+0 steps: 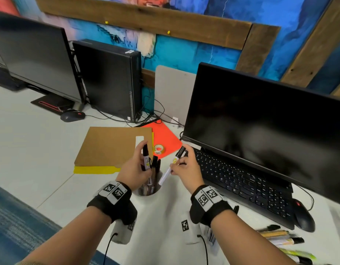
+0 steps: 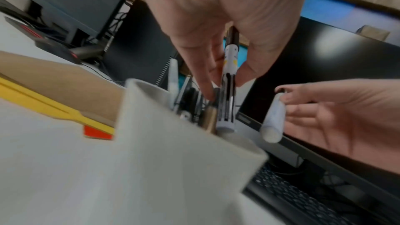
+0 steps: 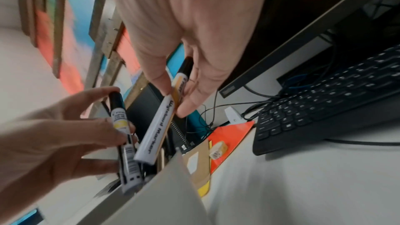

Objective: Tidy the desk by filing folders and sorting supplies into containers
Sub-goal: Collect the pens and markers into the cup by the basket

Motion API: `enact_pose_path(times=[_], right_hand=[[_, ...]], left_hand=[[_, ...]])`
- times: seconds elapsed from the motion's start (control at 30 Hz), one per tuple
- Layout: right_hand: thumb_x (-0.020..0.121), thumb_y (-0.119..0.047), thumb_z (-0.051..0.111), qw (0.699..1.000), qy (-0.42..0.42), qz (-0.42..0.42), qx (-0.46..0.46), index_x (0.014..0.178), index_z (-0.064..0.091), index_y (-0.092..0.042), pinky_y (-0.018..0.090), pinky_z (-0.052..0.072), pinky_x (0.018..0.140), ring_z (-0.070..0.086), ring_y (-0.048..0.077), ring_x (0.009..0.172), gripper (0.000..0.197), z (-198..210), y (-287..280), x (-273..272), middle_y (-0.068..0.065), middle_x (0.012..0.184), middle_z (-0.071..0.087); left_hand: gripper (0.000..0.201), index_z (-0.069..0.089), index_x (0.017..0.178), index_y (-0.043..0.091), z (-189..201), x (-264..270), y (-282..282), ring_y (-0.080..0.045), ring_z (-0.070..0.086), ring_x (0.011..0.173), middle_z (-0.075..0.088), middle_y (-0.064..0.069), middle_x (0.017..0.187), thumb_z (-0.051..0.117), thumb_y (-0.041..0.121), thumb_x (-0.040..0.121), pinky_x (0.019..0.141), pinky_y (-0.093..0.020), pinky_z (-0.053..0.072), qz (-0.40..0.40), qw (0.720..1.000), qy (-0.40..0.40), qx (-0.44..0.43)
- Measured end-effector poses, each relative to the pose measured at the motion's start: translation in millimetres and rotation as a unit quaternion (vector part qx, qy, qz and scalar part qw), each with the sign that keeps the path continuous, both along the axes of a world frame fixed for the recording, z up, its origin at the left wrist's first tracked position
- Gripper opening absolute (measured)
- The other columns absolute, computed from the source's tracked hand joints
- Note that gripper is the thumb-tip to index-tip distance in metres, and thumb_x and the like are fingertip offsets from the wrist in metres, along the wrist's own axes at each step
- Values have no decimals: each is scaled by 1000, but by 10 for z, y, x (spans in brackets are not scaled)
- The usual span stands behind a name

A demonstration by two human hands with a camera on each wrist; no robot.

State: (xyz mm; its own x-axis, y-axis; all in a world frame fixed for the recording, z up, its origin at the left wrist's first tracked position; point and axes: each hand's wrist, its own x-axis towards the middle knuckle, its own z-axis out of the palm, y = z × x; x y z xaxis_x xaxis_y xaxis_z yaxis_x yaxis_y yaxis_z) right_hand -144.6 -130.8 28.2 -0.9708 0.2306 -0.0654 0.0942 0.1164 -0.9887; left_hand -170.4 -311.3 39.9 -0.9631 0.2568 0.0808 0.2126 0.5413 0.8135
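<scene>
At the far left of the bench [image 1: 41,150], a brown folder [image 1: 108,148] lay on top of a yellow folder [image 1: 94,169], with an orange folder [image 1: 165,138] poking out behind them toward the wall. All three lay flat and unfiled, so that part of the job looked undone. A roll of clear tape [image 1: 158,149] sat on the orange folder.

The left hand [image 1: 134,169] gripped a whiteboard marker [image 1: 145,157] between thumb and fingers [image 2: 205,81], black cap up and nearly upright, its lower end just above the white pen cup [image 1: 146,194]. That upright hold suited a straight drop among the pens already standing there. The right hand [image 1: 186,169] pinched a second whiteboard marker [image 1: 171,167] near its capped end, barrel slanted down toward the cup's rim, probably waiting its turn behind the first.

Further right stood a black keyboard [image 1: 251,184] under a dark monitor [image 1: 261,121], then a mouse [image 1: 304,219]. A loose pile of markers [image 1: 282,238] lay at the right edge, likely next for the cup.

Much was unclear. The cup's contents showed only as dark stems, too crowded to count. Both wrist views were blurred, and in the left one the cup's wall hid the bench behind it. The pile of markers was smeared and cut by the frame edge, and the folders' contents could not be seen.
</scene>
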Motion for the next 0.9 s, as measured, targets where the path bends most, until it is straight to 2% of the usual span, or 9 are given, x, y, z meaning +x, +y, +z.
enact_pose_path(times=[0.07, 0.13, 0.2, 0.37, 0.47, 0.53, 0.6, 0.73, 0.9], right_hand=[[80, -3, 65, 999, 10, 7, 36, 131, 34, -41, 31, 54, 83, 65, 22, 80, 71, -6, -109, 32, -1, 76, 55], [82, -5, 63, 995, 16, 23, 95, 134, 32, -38, 22, 51, 80, 63, 15, 81, 69, -15, -213, 80, -3, 78, 54], [84, -7, 61, 985, 16, 50, 163, 135, 30, -38, 22, 50, 78, 60, 10, 80, 67, -47, -294, 123, -7, 77, 53], [87, -12, 58, 961, 11, 86, 261, 137, 29, -35, 17, 44, 78, 52, 9, 89, 62, -93, -397, 152, -8, 90, 48], [88, -13, 57, 947, 16, 103, 305, 134, 33, -32, 27, 43, 92, 47, 13, 106, 55, -92, -424, 139, -9, 98, 46], [88, -13, 57, 940, 14, 111, 322, 135, 34, -32, 30, 43, 98, 45, 14, 114, 55, -137, -433, 104, -4, 110, 50], [89, -12, 57, 937, 19, 110, 331, 135, 36, -33, 29, 43, 100, 46, 15, 115, 55, -184, -438, 72, -1, 119, 47], [90, -17, 55, 939, 19, 101, 327, 138, 35, -35, 26, 44, 94, 49, 13, 103, 56, -206, -417, 81, -2, 113, 44], [90, -19, 54, 959, 1, 48, 278, 140, 29, -33, 19, 43, 80, 48, 5, 81, 58, -190, -336, 143, -7, 105, 40]], left_hand=[[82, 20, 140, 35, -69, -11, -120, -11, 58, 63, 59, 10, 87, 66, 9, 78, 66, -29, 48, 4, 1000, 0, -25], [80, 22, 141, 35, -167, -9, -212, -16, 57, 79, 61, 0, 96, 67, 12, 79, 75, -29, 45, -3, 999, 9, -52], [79, 25, 141, 34, -275, -10, -265, -20, 53, 98, 61, -6, 101, 69, 14, 79, 86, -32, 43, -10, 997, 12, -73], [72, 36, 137, 28, -431, -6, -320, -25, 45, 115, 60, -10, 111, 69, 10, 76, 96, -34, 40, -30, 993, 32, -108], [60, 47, 131, 17, -465, -38, -322, -29, 45, 112, 55, -9, 120, 69, 8, 76, 99, -32, 37, -41, 984, 99, -140], [60, 51, 128, 17, -480, -62, -327, -31, 46, 110, 52, -11, 119, 72, 8, 73, 96, -31, 35, -42, 981, 120, -149], [64, 51, 124, 21, -501, -76, -340, -33, 50, 104, 53, -13, 115, 76, 7, 66, 89, -35, 40, -43, 977, 142, -151], [67, 46, 119, 26, -507, -47, -347, -31, 54, 91, 54, -11, 106, 79, 11, 63, 80, -36, 47, -23, 972, 182, -149], [60, 50, 120, 23, -484, -52, -284, -31, 56, 83, 56, -9, 100, 75, 21, 65, 72, -36, 47, -13, 963, 215, -165]])
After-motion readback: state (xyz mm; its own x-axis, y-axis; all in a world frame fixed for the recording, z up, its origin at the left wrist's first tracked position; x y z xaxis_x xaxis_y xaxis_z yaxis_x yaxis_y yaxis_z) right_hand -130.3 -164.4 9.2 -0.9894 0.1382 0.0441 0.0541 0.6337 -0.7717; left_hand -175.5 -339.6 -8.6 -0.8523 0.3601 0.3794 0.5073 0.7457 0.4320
